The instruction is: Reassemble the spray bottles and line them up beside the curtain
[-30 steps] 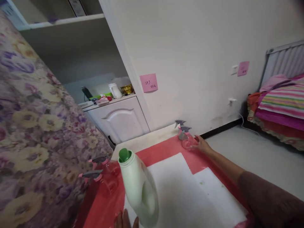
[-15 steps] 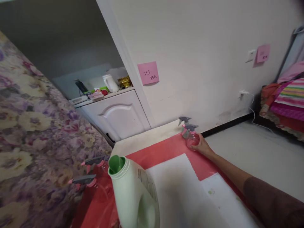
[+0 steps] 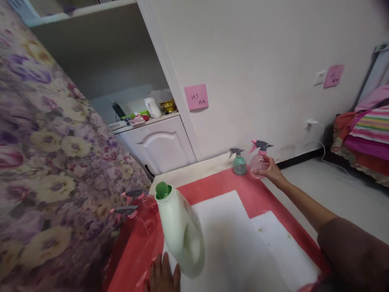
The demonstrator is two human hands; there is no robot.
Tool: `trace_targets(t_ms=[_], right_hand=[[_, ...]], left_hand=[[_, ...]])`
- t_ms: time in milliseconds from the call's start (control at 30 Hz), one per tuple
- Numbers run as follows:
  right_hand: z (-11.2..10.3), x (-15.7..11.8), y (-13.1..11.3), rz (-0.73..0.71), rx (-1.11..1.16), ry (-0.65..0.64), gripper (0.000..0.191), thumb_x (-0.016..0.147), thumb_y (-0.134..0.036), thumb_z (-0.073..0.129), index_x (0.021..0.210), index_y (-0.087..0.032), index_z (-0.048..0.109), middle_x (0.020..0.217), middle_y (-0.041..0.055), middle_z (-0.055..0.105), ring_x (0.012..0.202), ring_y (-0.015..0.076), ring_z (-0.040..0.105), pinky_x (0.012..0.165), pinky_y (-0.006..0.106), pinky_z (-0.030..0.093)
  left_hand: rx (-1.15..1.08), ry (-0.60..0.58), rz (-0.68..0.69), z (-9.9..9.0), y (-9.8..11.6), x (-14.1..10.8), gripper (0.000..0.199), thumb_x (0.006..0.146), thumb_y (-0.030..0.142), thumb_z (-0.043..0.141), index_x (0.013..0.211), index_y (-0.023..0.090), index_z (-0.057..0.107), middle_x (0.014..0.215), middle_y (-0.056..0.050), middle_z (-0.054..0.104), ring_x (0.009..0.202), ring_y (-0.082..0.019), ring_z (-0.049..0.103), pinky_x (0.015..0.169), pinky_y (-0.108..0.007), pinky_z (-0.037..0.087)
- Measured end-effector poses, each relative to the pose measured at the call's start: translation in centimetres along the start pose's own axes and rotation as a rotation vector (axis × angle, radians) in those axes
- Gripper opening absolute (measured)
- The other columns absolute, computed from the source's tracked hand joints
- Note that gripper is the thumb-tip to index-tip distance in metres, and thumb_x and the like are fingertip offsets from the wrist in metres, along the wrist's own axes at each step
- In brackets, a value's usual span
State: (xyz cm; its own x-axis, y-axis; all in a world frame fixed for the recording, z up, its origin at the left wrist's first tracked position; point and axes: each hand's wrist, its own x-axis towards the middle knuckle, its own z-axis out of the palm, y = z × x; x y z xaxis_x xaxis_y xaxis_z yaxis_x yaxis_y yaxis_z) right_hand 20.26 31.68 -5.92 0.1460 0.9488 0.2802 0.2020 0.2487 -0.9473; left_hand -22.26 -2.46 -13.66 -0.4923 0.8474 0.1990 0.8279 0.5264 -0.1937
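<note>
At the table's back right, my right hand [image 3: 273, 172] is wrapped round a clear spray bottle with a pink collar [image 3: 258, 165]. Just left of it stands a green spray bottle [image 3: 240, 165] with a grey head. My left hand [image 3: 163, 275] lies with fingers spread at the bottom edge, beside the base of a large pale green jug [image 3: 182, 233] with a green spout. Two more clear spray bottles with pink and grey heads [image 3: 146, 223] stand on the red cover at the left.
White sheets [image 3: 219, 219] lie on the red table cover [image 3: 209, 184]. A floral curtain [image 3: 54, 162] hangs at the left. Behind are a white cabinet [image 3: 161, 146] and a wall with a pink note [image 3: 197, 97]. A bed [image 3: 370, 134] is at the right.
The spray bottle in my right hand has moved right, away from the green one. My left hand has come into fuller view. The camera view has shifted.
</note>
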Motion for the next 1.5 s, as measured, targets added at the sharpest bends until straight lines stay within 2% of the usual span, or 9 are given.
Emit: trace_targets(t_ms=[133,333,500,667,833,1100,1300,1400,1500], right_hand=[[-2.0,-2.9,-3.4,-0.025,-0.014,-0.069,0.091,0.049,-0.036,0.087,0.129,-0.019,0.046,0.132,0.0147,0.057,0.120,0.0349,0.056,0.105,0.051,0.043],[-0.8,-12.9,-7.9,0.003,0.149,-0.408,0.082,0.053,-0.032,0.085,0.124,-0.023,0.047,0.130,0.0113,0.058,0.117,0.0313,0.059,0.098,0.048,0.050],[2.3,-21.2,-8.0,0.001,0.104,-0.568,0.082,0.047,-0.022,0.084,0.120,-0.023,0.047,0.122,0.0101,0.060,0.114,0.0317,0.059,0.100,0.049,0.047],[5.1,-26.1,-6.6,0.007,0.159,-0.615,0.080,0.051,-0.016,0.078,0.122,-0.024,0.043,0.124,0.0083,0.058,0.117,0.0301,0.056,0.103,0.048,0.044],[6.5,-28.8,-5.5,-0.052,0.078,-0.477,0.082,0.058,-0.027,0.077,0.129,-0.028,0.035,0.130,0.0088,0.051,0.125,0.0328,0.050,0.108,0.052,0.039],[7.0,-31.6,-3.4,-0.223,-0.112,-0.327,0.060,0.086,-0.033,0.053,0.142,-0.029,0.031,0.130,0.0123,0.048,0.120,0.0343,0.047,0.105,0.053,0.041],[7.5,-32.8,-2.3,-0.439,-0.246,-0.173,0.060,0.093,-0.026,0.042,0.148,-0.024,0.021,0.125,0.0163,0.048,0.110,0.0363,0.048,0.092,0.063,0.046],[6.9,-32.5,-3.2,-0.443,-0.239,-0.197,0.060,0.093,-0.025,0.045,0.148,-0.025,0.024,0.120,0.0153,0.050,0.110,0.0347,0.049,0.091,0.061,0.048],[5.9,-31.2,-4.0,-0.340,-0.136,-0.313,0.070,0.082,-0.028,0.065,0.144,-0.027,0.033,0.120,0.0122,0.050,0.112,0.0323,0.050,0.096,0.056,0.048]], left_hand=[[-0.050,-0.001,-0.010,-2.6,1.3,-0.6,0.055,0.096,0.040,0.031,0.141,0.010,0.046,0.150,-0.018,0.044,0.140,-0.034,0.037,0.110,-0.054,0.033],[-0.402,0.045,-0.027,-4.2,1.0,-1.9,0.051,0.096,0.036,0.030,0.134,0.011,0.051,0.144,-0.018,0.050,0.137,-0.031,0.039,0.113,-0.053,0.028],[-0.679,0.124,0.062,-6.2,1.7,-5.4,0.043,0.093,0.032,0.029,0.120,0.014,0.058,0.122,-0.013,0.065,0.120,-0.024,0.055,0.107,-0.039,0.042],[-1.076,0.058,0.226,-10.3,6.1,-8.3,0.030,0.092,0.034,0.041,0.107,0.019,0.062,0.110,-0.009,0.067,0.109,-0.023,0.061,0.097,-0.035,0.049],[-1.296,0.011,0.256,-12.9,10.8,-8.7,0.035,0.091,0.032,0.046,0.121,0.019,0.059,0.126,-0.010,0.062,0.121,-0.023,0.056,0.105,-0.037,0.044],[-1.374,-0.028,0.186,-12.0,15.6,-9.8,0.055,0.089,0.031,0.051,0.140,0.014,0.039,0.146,-0.016,0.043,0.137,-0.024,0.040,0.116,-0.041,0.032],[-1.479,0.003,0.133,-12.4,16.6,-8.6,0.044,0.087,0.033,0.057,0.129,0.017,0.050,0.128,-0.013,0.057,0.120,-0.026,0.054,0.107,-0.040,0.039],[-1.526,-0.006,0.280,-12.6,15.8,-6.9,0.037,0.087,0.033,0.059,0.121,0.020,0.057,0.121,-0.010,0.063,0.115,-0.025,0.057,0.103,-0.040,0.041],[-1.570,-0.128,0.430,-12.5,14.4,-5.1,0.036,0.088,0.034,0.061,0.121,0.020,0.059,0.122,-0.009,0.064,0.116,-0.025,0.057,0.103,-0.040,0.042]])
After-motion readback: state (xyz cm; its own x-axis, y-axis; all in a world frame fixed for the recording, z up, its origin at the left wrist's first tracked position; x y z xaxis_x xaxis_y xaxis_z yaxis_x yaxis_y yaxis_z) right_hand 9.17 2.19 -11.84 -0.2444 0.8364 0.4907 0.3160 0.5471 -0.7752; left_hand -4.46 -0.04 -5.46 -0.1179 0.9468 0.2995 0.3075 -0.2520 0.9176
